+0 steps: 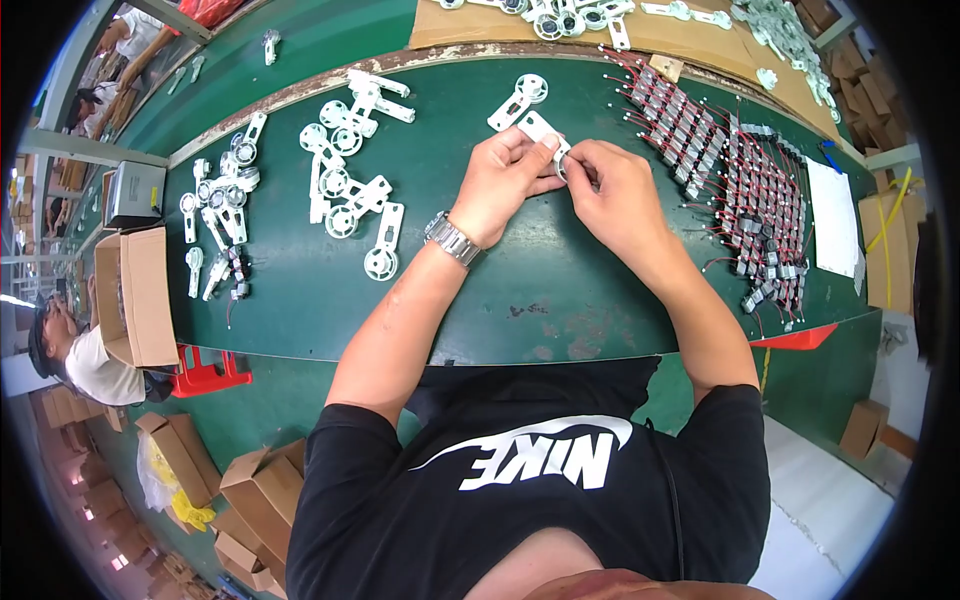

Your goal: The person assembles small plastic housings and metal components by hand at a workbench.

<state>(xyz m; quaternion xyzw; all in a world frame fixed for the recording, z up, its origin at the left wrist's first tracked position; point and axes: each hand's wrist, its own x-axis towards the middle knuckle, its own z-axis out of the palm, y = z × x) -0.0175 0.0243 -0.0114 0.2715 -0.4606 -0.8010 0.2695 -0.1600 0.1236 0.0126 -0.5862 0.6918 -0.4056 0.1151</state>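
Over the middle of the green table (480,310), my left hand (500,180) is closed round a white plastic part (538,127) with a flat arm and a rounded end. The thumb presses on its face. Fingers of my right hand (615,190) pinch at the rounded end of the same part; their tips hide what they touch there. Just beyond my hands lies a similar white part (520,102) with a ring-shaped end. To the left, several matching white parts (345,140) lie scattered, one of them (383,245) nearest to my left forearm.
Rows of small grey motors with red wires (690,140) cover the right side, beside a white sheet (835,215) and a blue pen (828,155). More white parts (570,20) sit on cardboard at the back. Another person (95,365) is at far left, near an open carton (140,300).
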